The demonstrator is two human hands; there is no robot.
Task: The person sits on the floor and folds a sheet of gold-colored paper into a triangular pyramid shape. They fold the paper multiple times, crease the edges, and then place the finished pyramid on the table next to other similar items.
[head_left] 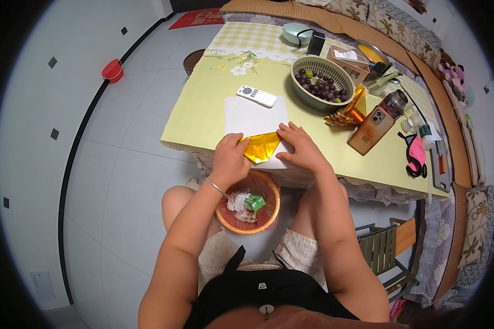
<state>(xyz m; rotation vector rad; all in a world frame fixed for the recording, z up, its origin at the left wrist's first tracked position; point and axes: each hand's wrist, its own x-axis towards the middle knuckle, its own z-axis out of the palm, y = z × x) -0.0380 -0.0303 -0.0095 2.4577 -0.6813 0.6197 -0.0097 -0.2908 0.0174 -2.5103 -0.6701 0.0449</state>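
We're at the middle of the frame on the yellow-green, cloth-covered counter [195, 115], where a shiny gold folded foil piece [262, 147] lies over a plain white paper sheet [252, 115], long axis running left to right, tilting upward at the right. Our left hand [230, 159] has its fingers curled, pinching the left end; our right hand's [301, 147] fingers, spread and unclenched, touch the upper-right corner: neither's nearer.

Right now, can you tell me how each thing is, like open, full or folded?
Gold foil, folded
White paper, flat, partly covered
Remote, buttons up
Basket, holding grapes
Bin, open, partly filled
Phone, back showing, screen hidden
Tissue box, tissue sticking out
Red bucket, upright
Left hand, curled at the foil
Right hand, spread, touching foil
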